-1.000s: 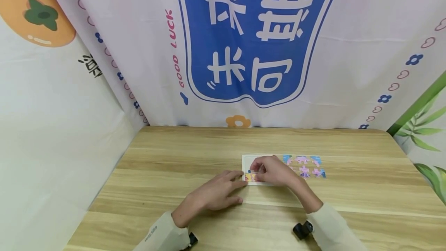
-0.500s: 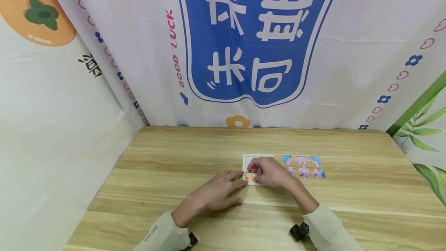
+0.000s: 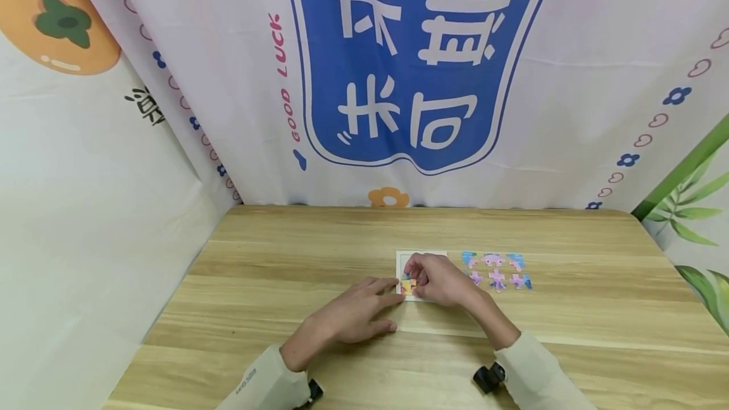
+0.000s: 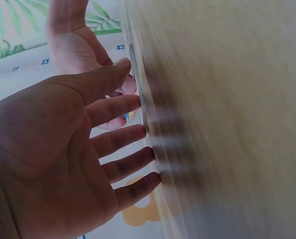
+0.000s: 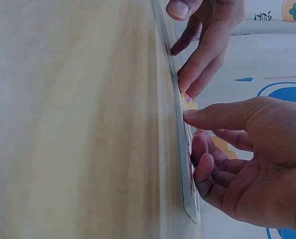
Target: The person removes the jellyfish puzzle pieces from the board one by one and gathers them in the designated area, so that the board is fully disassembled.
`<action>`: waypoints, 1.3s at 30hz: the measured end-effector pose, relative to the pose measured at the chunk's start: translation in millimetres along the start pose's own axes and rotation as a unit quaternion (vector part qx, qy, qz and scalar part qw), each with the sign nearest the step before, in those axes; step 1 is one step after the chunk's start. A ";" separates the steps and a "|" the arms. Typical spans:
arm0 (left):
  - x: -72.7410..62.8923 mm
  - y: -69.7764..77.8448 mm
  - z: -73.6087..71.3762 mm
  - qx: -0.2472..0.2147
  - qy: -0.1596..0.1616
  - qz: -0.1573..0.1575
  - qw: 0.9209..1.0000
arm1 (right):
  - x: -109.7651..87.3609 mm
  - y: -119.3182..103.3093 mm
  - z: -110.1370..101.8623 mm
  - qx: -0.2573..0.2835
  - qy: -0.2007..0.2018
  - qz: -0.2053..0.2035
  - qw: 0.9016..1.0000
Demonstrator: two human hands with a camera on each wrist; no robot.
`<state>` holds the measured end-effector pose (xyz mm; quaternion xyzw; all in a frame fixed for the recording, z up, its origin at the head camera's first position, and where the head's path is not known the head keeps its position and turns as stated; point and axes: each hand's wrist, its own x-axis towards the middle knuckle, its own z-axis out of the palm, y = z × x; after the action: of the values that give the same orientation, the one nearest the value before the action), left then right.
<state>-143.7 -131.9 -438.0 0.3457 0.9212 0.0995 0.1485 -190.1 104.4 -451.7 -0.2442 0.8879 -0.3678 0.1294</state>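
Note:
A white puzzle tray (image 3: 398,262) lies flat on the table, partly covered by my right hand (image 3: 441,280). Yellow puzzle pieces (image 3: 406,288) show in its lower left corner. My right thumb and curled fingers pinch a yellow puzzle piece (image 5: 189,103), which stands slightly raised from the tray in the right wrist view; the fingers hide much of it. My left hand (image 3: 360,312) lies with spread, fairly straight fingers, and its fingertips touch the tray's left edge. In the left wrist view, the left fingers (image 4: 115,109) hold nothing.
Several loose pink and blue puzzle pieces (image 3: 497,280) lie in two rows right of the tray. The wooden table (image 3: 307,239) ends at a printed curtain (image 3: 569,144) behind. Small black devices sit at both wrists.
My right hand has moved slightly left over the tray, and the yellow piece at its fingertips now looks shifted. More of the loose pieces show. The left hand has stayed put.

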 end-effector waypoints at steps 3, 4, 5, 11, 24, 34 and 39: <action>0.4 -0.2 -0.5 -0.001 -0.002 0.002 1.000 | -0.2 0.1 -0.4 0.009 -0.002 -0.007 1.000; 0.5 -0.2 -0.7 -0.001 -0.003 0.002 1.000 | -0.3 0.2 -0.6 0.016 -0.003 -0.009 1.000; 0.6 -0.1 -0.9 -0.001 -0.004 0.002 1.000 | -0.3 0.4 -0.9 0.023 -0.004 -0.010 1.000; 1.0 0.2 -1.1 -0.002 -0.005 -0.001 1.000 | -1.9 3.7 -5.0 0.065 -0.003 -0.009 0.998; 0.9 0.9 -0.5 -0.004 -0.004 0.001 1.000 | -14.6 19.8 -14.4 0.099 -0.023 -0.024 0.995; 1.3 -0.9 1.3 -0.007 -0.002 -0.002 1.000 | -29.3 29.9 -26.7 0.115 -0.026 -0.002 0.993; 0.7 -0.3 0.9 -0.007 0.000 -0.003 1.000 | -34.8 34.6 -31.6 0.103 -0.020 0.000 0.994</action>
<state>-144.1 -131.6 -439.1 0.3423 0.9214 0.1054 0.1510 -185.3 162.5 -452.7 -0.2363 0.8427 -0.4524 0.1715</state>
